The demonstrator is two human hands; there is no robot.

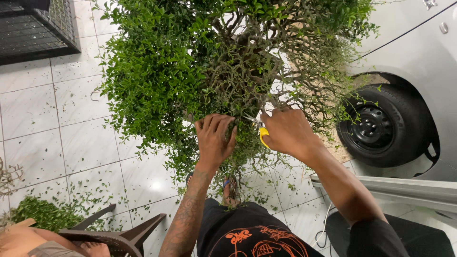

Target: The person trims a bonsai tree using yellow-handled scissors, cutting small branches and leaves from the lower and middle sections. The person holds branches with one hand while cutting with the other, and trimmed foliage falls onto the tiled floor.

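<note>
A dense small-leaved bush with bare twisted inner branches fills the upper middle of the head view. My left hand grips a clump of its lower twigs and leaves, fingers curled in. My right hand is closed around yellow-handled scissors, whose blades point left into the twigs just beside my left hand. My sandalled foot shows below the foliage.
A grey car with a black wheel stands close on the right. Cut leaves are scattered on the white floor tiles, with a pile at lower left. A brown plastic chair and another person's leg sit at bottom left. A dark grille is top left.
</note>
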